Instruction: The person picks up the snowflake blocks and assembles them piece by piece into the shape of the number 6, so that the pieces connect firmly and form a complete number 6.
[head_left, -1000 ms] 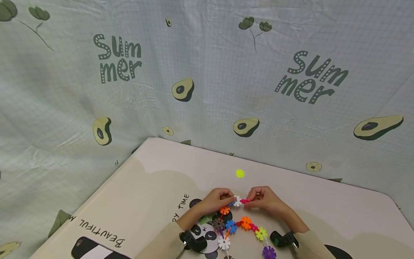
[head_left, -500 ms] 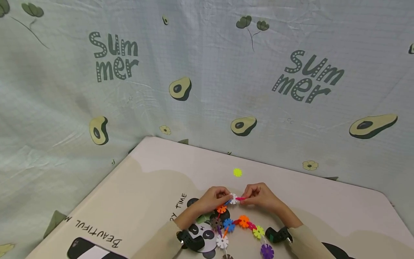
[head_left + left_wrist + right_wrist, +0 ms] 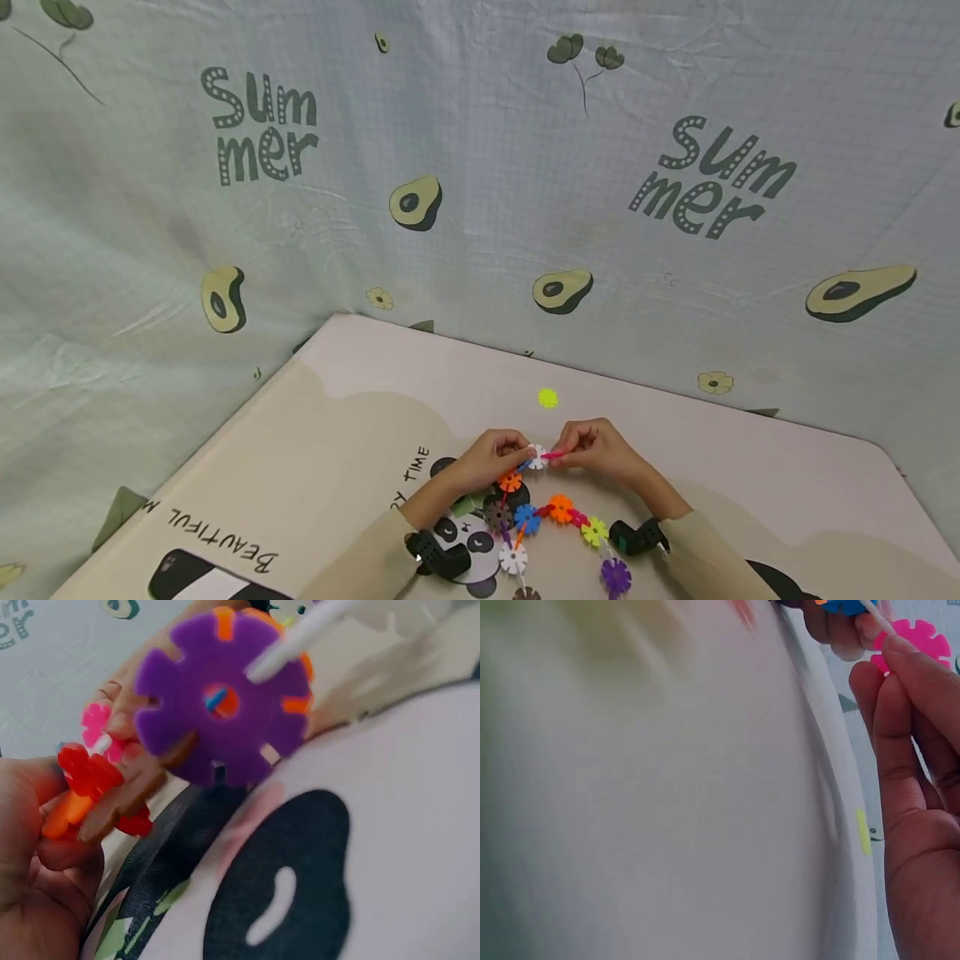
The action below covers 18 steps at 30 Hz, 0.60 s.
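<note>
My right hand (image 3: 600, 447) pinches a pink notched snap disc (image 3: 928, 641) between thumb and fingertips. The pink disc meets the edge of a white disc (image 3: 537, 457). My left hand (image 3: 491, 458) grips the chain of interlocked discs beside the white one, at a blue disc mostly hidden by its fingers. From there the chain runs down through an orange disc (image 3: 510, 482) and a brown disc (image 3: 498, 517). Further links are a blue disc (image 3: 527, 519), another orange disc (image 3: 561, 508), a yellow-green disc (image 3: 595, 531) and a purple disc (image 3: 616, 575).
A loose yellow disc (image 3: 548, 398) lies on the table beyond the hands. The table (image 3: 360, 358) carries a panda print and lettering. A patterned curtain (image 3: 480, 167) hangs along its far and left edges.
Both hands keep their hold, with the pink disc staying at the white disc's edge. The whole head view has shifted slightly, so hands and chain appear a little further left and up.
</note>
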Each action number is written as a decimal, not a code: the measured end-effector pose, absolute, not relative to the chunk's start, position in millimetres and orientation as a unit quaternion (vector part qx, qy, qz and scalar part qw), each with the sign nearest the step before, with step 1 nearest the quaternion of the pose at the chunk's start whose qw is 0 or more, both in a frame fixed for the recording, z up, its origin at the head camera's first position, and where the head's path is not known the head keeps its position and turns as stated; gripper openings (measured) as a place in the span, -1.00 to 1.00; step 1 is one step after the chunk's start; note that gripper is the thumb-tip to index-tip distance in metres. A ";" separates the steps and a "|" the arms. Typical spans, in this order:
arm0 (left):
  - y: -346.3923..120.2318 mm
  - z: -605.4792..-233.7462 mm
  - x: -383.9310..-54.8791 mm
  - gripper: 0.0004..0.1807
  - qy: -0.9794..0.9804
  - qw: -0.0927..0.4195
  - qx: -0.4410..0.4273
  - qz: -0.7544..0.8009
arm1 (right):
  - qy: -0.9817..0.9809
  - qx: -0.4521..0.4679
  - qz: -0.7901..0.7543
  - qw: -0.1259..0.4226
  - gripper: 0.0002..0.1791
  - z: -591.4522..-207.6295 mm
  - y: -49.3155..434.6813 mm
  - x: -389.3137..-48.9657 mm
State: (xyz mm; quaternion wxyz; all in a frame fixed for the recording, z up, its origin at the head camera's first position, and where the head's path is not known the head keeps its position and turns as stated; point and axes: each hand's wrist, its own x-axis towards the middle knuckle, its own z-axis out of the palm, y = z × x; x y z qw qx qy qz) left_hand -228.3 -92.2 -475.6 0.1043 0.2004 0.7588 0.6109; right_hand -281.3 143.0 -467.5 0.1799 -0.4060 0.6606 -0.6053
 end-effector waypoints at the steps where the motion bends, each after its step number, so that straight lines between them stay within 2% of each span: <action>1: -92.0 -475.8 -228.3 -0.76 0.759 0.105 0.202 0.610 | 0.663 -0.405 -0.603 0.181 -0.83 -467.5 143.1 -281.4; 6: -89.6 -478.1 -228.6 -0.76 0.761 0.118 0.214 0.601 | 0.686 -0.397 -0.579 0.192 -0.89 -466.9 146.3 -280.8; 13: -89.7 -476.4 -229.2 -0.77 0.767 0.127 0.210 0.593 | 0.691 -0.399 -0.563 0.213 -0.79 -464.7 147.0 -281.1; 18: -91.2 -475.0 -230.6 -0.78 0.770 0.123 0.217 0.587 | 0.694 -0.393 -0.560 0.223 -0.79 -462.7 145.1 -282.8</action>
